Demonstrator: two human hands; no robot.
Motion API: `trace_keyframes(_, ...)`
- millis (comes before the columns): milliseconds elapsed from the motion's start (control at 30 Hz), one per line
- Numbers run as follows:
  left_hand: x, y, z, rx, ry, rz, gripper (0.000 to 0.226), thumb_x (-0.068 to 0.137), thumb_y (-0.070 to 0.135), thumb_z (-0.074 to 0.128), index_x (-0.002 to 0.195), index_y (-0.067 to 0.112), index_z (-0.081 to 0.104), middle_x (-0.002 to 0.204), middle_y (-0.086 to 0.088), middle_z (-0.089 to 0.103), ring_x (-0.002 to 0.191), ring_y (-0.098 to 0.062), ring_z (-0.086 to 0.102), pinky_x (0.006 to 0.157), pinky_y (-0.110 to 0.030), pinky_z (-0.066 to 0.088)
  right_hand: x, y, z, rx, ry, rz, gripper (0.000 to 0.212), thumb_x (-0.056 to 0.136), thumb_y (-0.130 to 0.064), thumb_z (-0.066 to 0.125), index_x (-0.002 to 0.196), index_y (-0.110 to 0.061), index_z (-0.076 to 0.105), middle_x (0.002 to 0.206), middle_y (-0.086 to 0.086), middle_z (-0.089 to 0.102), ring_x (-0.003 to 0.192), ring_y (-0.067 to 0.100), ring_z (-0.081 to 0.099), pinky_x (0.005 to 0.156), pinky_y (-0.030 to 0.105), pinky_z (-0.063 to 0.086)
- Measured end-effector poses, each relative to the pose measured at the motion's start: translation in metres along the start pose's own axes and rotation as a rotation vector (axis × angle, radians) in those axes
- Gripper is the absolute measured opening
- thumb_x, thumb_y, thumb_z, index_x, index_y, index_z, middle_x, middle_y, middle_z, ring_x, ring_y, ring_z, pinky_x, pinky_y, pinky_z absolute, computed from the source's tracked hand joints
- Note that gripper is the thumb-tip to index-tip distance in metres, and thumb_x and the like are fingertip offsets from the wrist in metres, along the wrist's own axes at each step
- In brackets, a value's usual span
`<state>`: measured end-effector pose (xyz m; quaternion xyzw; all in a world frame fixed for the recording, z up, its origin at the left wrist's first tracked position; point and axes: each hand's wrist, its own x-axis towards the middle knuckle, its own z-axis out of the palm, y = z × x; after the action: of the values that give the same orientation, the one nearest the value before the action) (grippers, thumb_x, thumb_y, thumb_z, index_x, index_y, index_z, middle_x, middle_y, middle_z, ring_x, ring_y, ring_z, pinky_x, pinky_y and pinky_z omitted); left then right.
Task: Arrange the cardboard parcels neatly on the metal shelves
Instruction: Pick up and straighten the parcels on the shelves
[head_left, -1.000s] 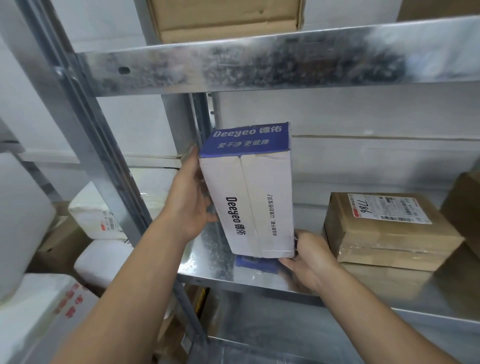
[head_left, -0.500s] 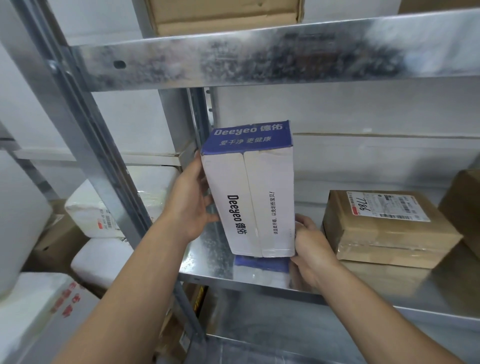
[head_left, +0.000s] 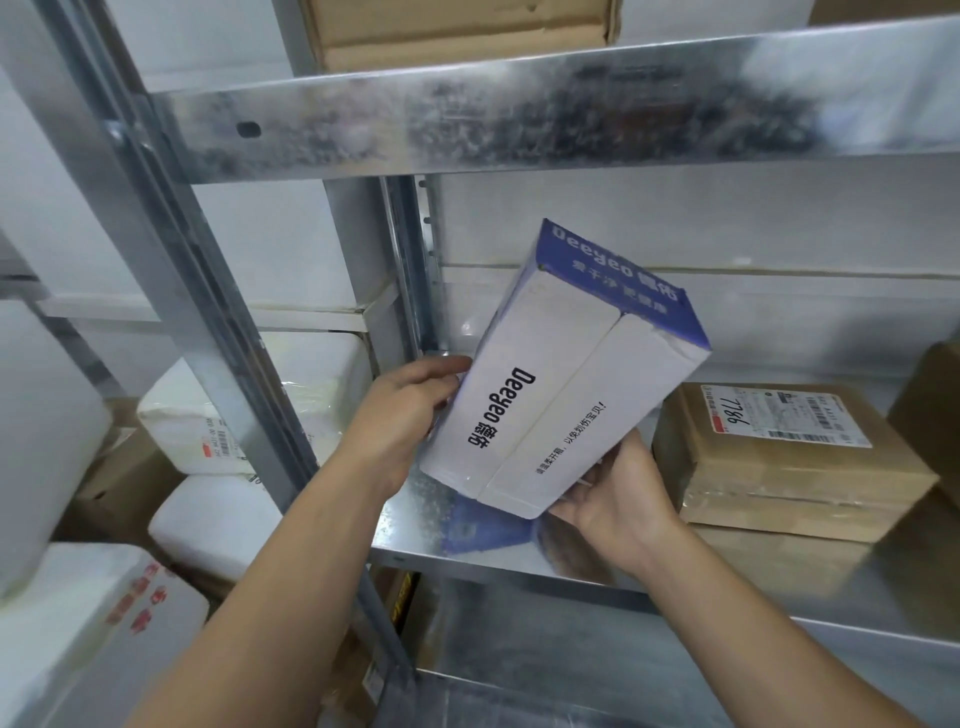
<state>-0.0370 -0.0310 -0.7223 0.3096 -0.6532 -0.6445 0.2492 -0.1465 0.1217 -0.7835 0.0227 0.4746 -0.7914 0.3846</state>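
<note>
Entry: one white-and-blue box (head_left: 561, 374), printed "Deeyeo", sits at frame centre. It is tilted, with its blue end up and to the right. Its lower end is close over the middle shelf (head_left: 519, 558); we cannot tell whether it touches the metal.

Hands counted: two, both on the box. The left hand (head_left: 408, 415) grips the box's left long side, thumb at the near edge and fingers wrapped out of sight behind. The right hand (head_left: 618, 501) cradles the lower right corner palm-up, thumb along the edge and fingers curled underneath.

Brown parcels on the middle shelf: two. We log one labelled parcel (head_left: 789, 467), marked "7786" by hand, lying flat just right of the right hand, and one second parcel (head_left: 935, 415) cut off by the right edge of the frame.

On the upper shelf (head_left: 519, 114) at top centre we see one cardboard carton (head_left: 457, 31).

Left of the upright post (head_left: 182, 260), in the lower left of the frame, we count at least three white wrapped bundles (head_left: 249, 405), stacked.
</note>
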Motion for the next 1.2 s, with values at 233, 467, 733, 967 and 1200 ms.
trace_keyframes(233, -0.001, -0.012, -0.003, -0.049, -0.011, -0.106, 0.023, 0.095, 0.025, 0.069, 0.118, 0.025, 0.07, 0.082, 0.015, 0.076, 0.065, 0.005, 0.068, 0.06, -0.021, 0.051, 0.004, 0.003, -0.005, 0.095, -0.081, 0.041, 0.058, 0.095, -0.066, 0.047, 0.12, -0.019, 0.07, 0.118, 0.01, 0.073, 0.114, 0.037, 0.066, 0.103, 0.064, 0.047)
trace_keyframes(467, -0.002, -0.017, -0.004, -0.155, -0.071, -0.241, 0.021, 0.095, 0.042, 0.065, 0.103, 0.024, 0.073, 0.078, 0.008, 0.076, 0.061, -0.007, 0.069, 0.075, -0.032, 0.051, 0.007, 0.004, -0.005, 0.07, -0.122, -0.015, 0.034, 0.1, -0.051, 0.046, 0.099, -0.024, 0.066, 0.072, 0.002, 0.065, 0.081, 0.029, 0.063, 0.093, 0.069, 0.049)
trace_keyframes(733, -0.008, -0.024, -0.01, -0.286, -0.041, -0.248, 0.025, 0.096, 0.036, 0.066, 0.08, 0.026, 0.084, 0.095, -0.001, 0.078, 0.075, -0.013, 0.072, 0.098, -0.044, 0.052, 0.015, -0.025, -0.01, 0.124, -0.077, -0.288, 0.019, 0.105, -0.034, 0.042, 0.103, -0.032, 0.061, 0.081, -0.012, 0.069, 0.091, 0.014, 0.061, 0.074, 0.041, 0.053)
trace_keyframes(967, -0.002, -0.025, -0.013, -0.476, 0.178, -0.29, 0.031, 0.104, 0.031, 0.053, 0.08, 0.012, 0.06, 0.068, -0.002, 0.069, 0.064, -0.018, 0.064, 0.066, -0.033, 0.054, 0.014, -0.073, -0.014, 0.087, -0.145, -0.188, 0.053, 0.093, -0.07, 0.044, 0.106, -0.026, 0.071, 0.118, 0.01, 0.073, 0.094, 0.031, 0.063, 0.085, 0.049, 0.056)
trace_keyframes(1200, 0.008, -0.029, -0.021, -0.552, 0.297, -0.202, 0.033, 0.104, 0.042, 0.048, 0.092, 0.016, 0.062, 0.056, 0.007, 0.063, 0.049, -0.007, 0.059, 0.061, -0.025, 0.044, 0.018, -0.058, -0.023, 0.162, -0.029, -0.141, 0.04, 0.102, -0.041, 0.053, 0.125, -0.012, 0.067, 0.121, 0.016, 0.072, 0.102, 0.043, 0.067, 0.079, 0.068, 0.057)
